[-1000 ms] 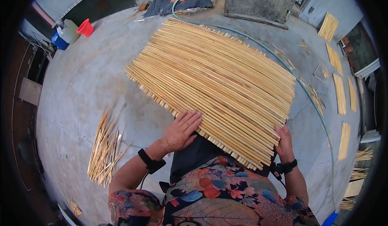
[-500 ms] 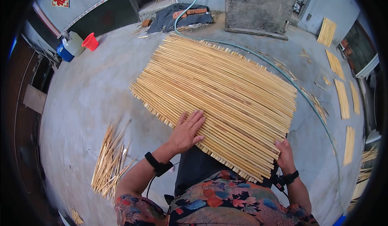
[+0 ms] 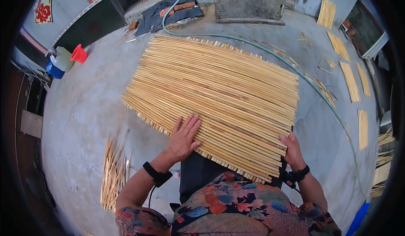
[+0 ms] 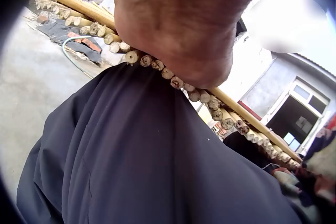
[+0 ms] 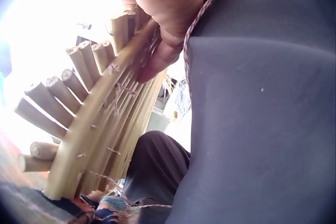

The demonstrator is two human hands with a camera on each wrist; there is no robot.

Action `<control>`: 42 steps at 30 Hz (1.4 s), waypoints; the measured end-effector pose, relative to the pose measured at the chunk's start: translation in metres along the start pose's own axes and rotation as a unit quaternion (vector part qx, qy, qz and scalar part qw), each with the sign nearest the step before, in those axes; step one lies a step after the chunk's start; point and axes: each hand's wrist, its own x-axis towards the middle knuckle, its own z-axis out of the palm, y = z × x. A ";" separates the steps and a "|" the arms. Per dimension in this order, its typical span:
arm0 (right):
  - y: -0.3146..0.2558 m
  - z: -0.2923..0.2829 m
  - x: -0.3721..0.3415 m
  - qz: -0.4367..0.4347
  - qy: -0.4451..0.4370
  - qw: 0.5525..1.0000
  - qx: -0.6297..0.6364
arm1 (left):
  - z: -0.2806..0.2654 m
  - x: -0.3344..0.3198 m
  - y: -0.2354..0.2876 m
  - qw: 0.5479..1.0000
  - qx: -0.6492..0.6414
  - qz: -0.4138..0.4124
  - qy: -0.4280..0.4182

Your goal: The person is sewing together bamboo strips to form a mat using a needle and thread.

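A person's left hand (image 3: 182, 140) lies with fingers extended on a mat of bound stalks (image 3: 219, 92); the right hand (image 3: 293, 149) grips its edge, thumb on top.

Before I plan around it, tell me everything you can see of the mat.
The mat is a broad panel of slim, straw-yellow, cane-like stalks laid side by side, with darker reddish patches near the middle. Their ends are uneven, and short crosswise stubs stick out along both long edges. Thin twine shows among the stalks. It lies across the person's dark trousers. The left hand rests spread on top by the near edge; the right hand grips the right end, thumb on top.
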 end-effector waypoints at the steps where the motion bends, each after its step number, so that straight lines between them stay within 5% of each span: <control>1: -0.002 0.001 0.002 -0.001 -0.003 1.000 -0.003 | -0.002 -0.002 0.002 1.000 -0.002 -0.001 -0.003; 42: -0.006 0.001 -0.002 0.012 -0.030 0.999 0.014 | 0.002 0.016 0.009 0.999 0.037 0.009 0.024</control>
